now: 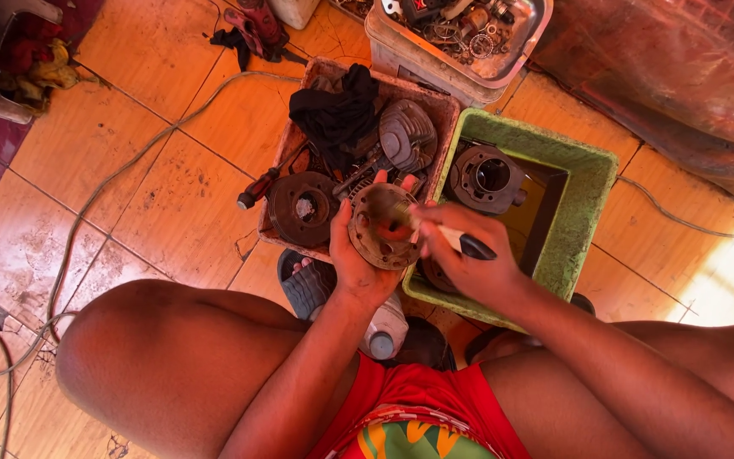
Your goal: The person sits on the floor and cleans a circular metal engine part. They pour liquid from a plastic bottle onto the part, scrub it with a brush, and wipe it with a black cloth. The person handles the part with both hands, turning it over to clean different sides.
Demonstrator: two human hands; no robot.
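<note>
My left hand [355,259] grips a round, rusty engine part [381,226] from below, holding it up over the gap between two tubs. My right hand [466,255] holds a small brush with a black handle [473,246], and its bristles rest on the face of the round part. Both hands are close together in the middle of the head view. My bare knees spread out below them.
A pink tub [443,106] holds a finned cylinder [408,136], a black rag [337,110], a round disc [302,208] and a screwdriver [258,187]. A green tub [584,200] holds another cylinder part [488,177]. A metal tray [516,55] of small parts sits behind. A cable [112,183] crosses the orange tiles.
</note>
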